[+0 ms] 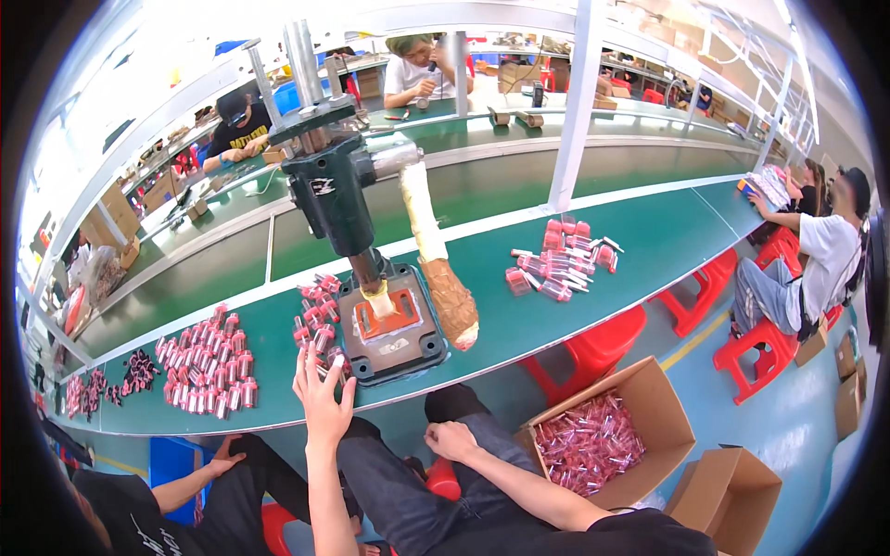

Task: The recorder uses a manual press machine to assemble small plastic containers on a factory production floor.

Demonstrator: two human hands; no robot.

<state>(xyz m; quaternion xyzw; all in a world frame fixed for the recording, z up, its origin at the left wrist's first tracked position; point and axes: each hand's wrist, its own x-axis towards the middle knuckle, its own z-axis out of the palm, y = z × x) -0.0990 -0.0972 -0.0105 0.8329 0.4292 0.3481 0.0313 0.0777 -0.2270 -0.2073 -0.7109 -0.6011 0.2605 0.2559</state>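
Note:
My left hand (324, 400) reaches over the bench's front edge with its fingers stretched apart. It is beside a small group of clear pink-capped tubes (317, 310), just left of a dark green hand press (334, 199). One tube lies close to the gap between thumb and fingers; whether I touch it I cannot tell. My right hand (451, 441) rests on my thigh, fingers curled in, with nothing visible in it. Under the press ram, a red-orange fixture (387, 313) sits on the base plate. The press lever (436, 250) hangs down, wrapped in cream and brown material.
More tubes (209, 366) lie left on the green bench, with small dark parts (139, 371) beyond. Another tube pile (561, 259) is right of the press. A carton (663, 408) of pink parts stands by my right leg, near red stools (593, 352). A person sits close at left.

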